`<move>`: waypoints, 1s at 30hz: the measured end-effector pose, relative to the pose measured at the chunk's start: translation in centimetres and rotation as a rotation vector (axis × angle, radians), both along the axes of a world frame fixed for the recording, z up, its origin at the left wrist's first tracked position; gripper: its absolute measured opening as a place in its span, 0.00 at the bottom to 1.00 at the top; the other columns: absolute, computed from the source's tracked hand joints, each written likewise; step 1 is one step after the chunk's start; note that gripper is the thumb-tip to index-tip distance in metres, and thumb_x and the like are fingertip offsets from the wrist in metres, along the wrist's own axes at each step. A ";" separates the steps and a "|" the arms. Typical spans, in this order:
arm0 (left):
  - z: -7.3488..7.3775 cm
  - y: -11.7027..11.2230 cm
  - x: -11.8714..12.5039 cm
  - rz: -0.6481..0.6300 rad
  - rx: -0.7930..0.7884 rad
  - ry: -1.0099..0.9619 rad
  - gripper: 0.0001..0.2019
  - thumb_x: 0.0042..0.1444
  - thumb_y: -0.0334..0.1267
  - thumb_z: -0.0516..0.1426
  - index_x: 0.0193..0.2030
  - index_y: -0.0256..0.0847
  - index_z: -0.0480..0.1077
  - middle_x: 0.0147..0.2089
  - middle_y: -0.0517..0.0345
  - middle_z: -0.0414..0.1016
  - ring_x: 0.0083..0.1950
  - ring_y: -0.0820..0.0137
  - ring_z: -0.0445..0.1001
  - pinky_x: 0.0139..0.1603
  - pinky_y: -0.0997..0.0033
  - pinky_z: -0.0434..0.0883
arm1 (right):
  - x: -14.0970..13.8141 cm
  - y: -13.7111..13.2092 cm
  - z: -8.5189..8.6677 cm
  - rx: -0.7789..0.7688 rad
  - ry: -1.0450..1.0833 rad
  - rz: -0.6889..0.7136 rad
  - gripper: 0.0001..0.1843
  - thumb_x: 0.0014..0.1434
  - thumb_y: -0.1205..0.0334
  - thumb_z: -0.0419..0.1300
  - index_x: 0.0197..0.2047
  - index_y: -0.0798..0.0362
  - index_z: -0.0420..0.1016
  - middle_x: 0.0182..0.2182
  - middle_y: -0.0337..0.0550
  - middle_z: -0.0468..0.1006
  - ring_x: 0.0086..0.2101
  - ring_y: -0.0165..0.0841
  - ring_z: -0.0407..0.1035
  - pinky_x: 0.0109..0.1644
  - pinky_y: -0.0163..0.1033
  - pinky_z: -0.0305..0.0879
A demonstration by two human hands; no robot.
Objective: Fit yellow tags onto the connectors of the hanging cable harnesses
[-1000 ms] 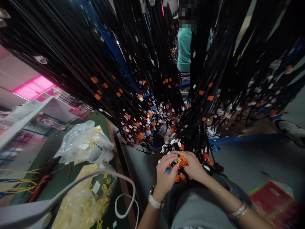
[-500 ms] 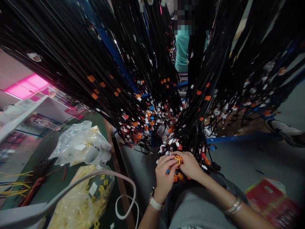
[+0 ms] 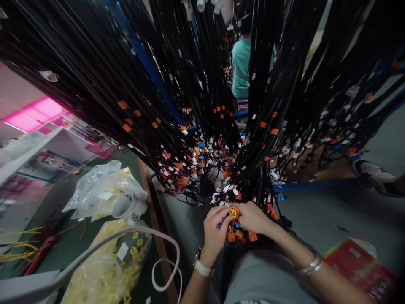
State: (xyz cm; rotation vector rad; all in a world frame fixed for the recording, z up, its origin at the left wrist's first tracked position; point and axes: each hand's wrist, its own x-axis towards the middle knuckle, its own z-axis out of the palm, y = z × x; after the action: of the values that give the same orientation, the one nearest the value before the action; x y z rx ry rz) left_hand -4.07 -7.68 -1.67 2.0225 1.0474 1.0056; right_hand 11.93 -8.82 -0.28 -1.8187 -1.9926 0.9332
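An orange connector with a yellow insert (image 3: 234,213) sits between my two hands, its yellow face turned up toward me. My left hand (image 3: 215,226) closes on it from the left, thumb and fingers against its side. From the right, my right hand (image 3: 253,217) grips the same connector, its fingers partly hidden. Just below the hands hang more orange connectors (image 3: 232,237), with a bit of blue among them. Above them a thick bundle of black cables (image 3: 253,177) comes down, ending in many white, red and orange connectors.
On the green bench at left lie a clear plastic bag (image 3: 95,185), a white cup (image 3: 126,207) and a bag of yellow parts (image 3: 98,266). A pale hose (image 3: 126,231) curves across. Red packaging (image 3: 357,261) lies at lower right. A person in teal (image 3: 242,63) sits beyond the cables.
The connector has turned so its yellow face shows more fully, and both hands have shifted slightly left. More of the orange connectors below the hands now show.
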 end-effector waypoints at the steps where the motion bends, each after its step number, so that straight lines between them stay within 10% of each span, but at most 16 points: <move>1: 0.1 0.0 0.0 -0.010 0.007 0.001 0.09 0.56 0.34 0.56 0.42 0.42 0.76 0.42 0.52 0.77 0.44 0.67 0.73 0.47 0.65 0.72 | 0.0 0.1 0.1 -0.008 -0.009 0.013 0.17 0.52 0.71 0.49 0.39 0.49 0.76 0.38 0.43 0.82 0.40 0.38 0.75 0.45 0.38 0.59; 18: -0.1 -0.6 0.1 0.056 -0.021 -0.085 0.04 0.51 0.35 0.60 0.28 0.39 0.71 0.34 0.55 0.75 0.37 0.69 0.74 0.40 0.68 0.71 | -0.2 0.4 -0.3 -0.022 -0.022 -0.004 0.15 0.50 0.70 0.50 0.35 0.50 0.76 0.33 0.43 0.82 0.36 0.38 0.75 0.38 0.36 0.57; 30: -1.0 -0.2 0.2 0.126 -0.402 -0.177 0.11 0.55 0.39 0.57 0.42 0.38 0.74 0.39 0.52 0.79 0.40 0.67 0.77 0.43 0.68 0.73 | -0.5 0.3 -1.6 0.028 0.048 -0.114 0.16 0.50 0.70 0.51 0.38 0.48 0.75 0.35 0.38 0.81 0.40 0.34 0.72 0.44 0.34 0.55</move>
State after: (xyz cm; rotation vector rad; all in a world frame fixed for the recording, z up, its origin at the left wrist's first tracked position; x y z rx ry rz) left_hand -3.91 -7.85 -2.64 1.5327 1.1839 0.9304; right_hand 11.40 -8.51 -1.91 -1.8550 -1.8435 0.9017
